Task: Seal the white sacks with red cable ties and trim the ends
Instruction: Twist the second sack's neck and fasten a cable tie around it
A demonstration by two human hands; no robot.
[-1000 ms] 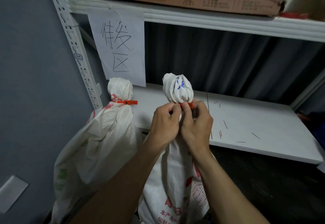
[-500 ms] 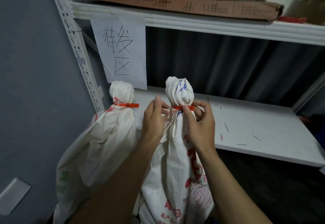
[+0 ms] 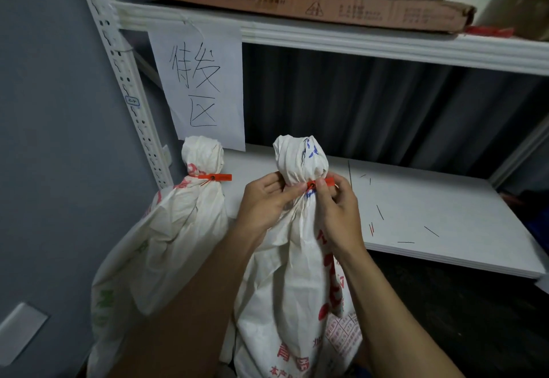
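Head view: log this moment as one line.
left hand: pinching sack neck | right hand: on red cable tie | right white woven sack: tied

Paper sign (image 3: 197, 86) — "待发区"

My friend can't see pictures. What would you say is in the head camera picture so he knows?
Two bare hands, left hand and right hand, pinch a red cable tie around the bunched neck of a white sack. Beside it, to the left, a second white sack is already closed with its own red tie. Behind them a white shelf holds thin scattered trimmings.
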